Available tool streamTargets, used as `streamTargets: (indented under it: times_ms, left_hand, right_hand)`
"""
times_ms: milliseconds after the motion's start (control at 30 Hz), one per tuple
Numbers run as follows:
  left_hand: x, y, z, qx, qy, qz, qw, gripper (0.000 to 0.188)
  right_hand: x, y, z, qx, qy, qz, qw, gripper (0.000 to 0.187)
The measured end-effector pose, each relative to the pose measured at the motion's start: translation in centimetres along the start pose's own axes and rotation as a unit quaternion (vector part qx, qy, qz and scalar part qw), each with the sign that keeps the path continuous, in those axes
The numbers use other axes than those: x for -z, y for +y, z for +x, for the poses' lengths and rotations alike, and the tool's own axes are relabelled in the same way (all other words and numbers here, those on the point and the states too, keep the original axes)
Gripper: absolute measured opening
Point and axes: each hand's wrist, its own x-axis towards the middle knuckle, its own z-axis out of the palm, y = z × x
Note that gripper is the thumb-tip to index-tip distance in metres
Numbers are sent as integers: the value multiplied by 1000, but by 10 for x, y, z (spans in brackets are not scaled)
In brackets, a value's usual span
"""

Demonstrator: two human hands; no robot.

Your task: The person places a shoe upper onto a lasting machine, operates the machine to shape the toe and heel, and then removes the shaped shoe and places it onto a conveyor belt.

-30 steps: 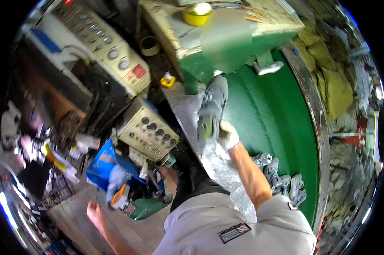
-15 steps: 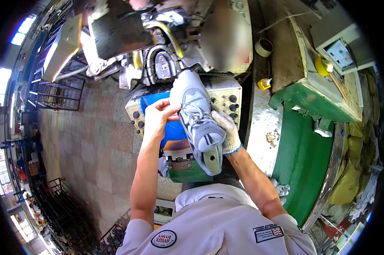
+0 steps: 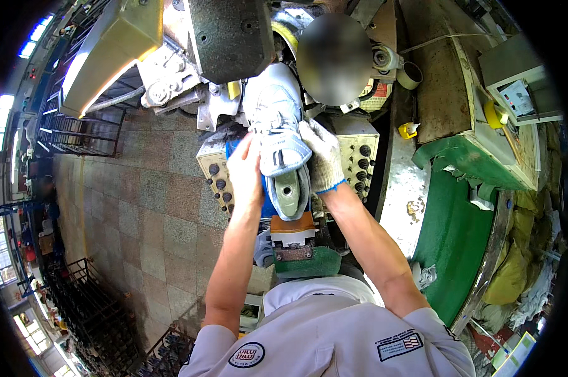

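Observation:
A light grey shoe upper [image 3: 280,148] with laces sits over a green shoe last [image 3: 288,192], whose end with a hole points toward me. Its far end reaches in among the metal parts of a machine [image 3: 230,41], below a dark plate. My bare left hand [image 3: 246,171] holds the upper's left side, fingertips partly hidden against it. On the right side, my right hand [image 3: 321,154], in a white knitted glove with a blue cuff edge, grips the upper. Under the last is a brown pad [image 3: 292,224] on a metal bracket.
Knobbed control panels [image 3: 362,166] flank the shoe on both sides. A yellowish machine cover [image 3: 111,56] juts out at upper left. To the right are a green-topped bench [image 3: 453,245], a tape roll [image 3: 409,75] and a cabinet [image 3: 519,81]. Black racks [image 3: 95,308] stand at lower left.
The shoe upper has gone from a tilt to nearly straight, its far end now deeper in the machine. Both hands moved with it, the left closer along its side. The view has shifted.

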Motion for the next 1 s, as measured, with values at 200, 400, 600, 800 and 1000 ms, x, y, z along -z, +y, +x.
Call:
streamTargets:
  times_ms: [200,400,600,800,1000]
  left_hand:
    - [7,-19,-6,124,-80,-47,988,45]
    - [-6,-18,-18,116,-38,-64,990,43]
    - [-6,-20,-13,124,-80,-101,984,47]
    - [5,-34,-12,73,-116,-94,986,28]
    - [13,-23,-5,63,-94,-56,992,40]
  right_hand:
    - [7,22,-4,44,51,-78,995,37]
    - [-9,3,-16,28,87,-64,994,32]
    - [1,9,-9,51,113,-147,981,35]
    - [-2,9,-14,41,99,-138,985,38]
    - [17,36,-9,364,36,-530,765,24]
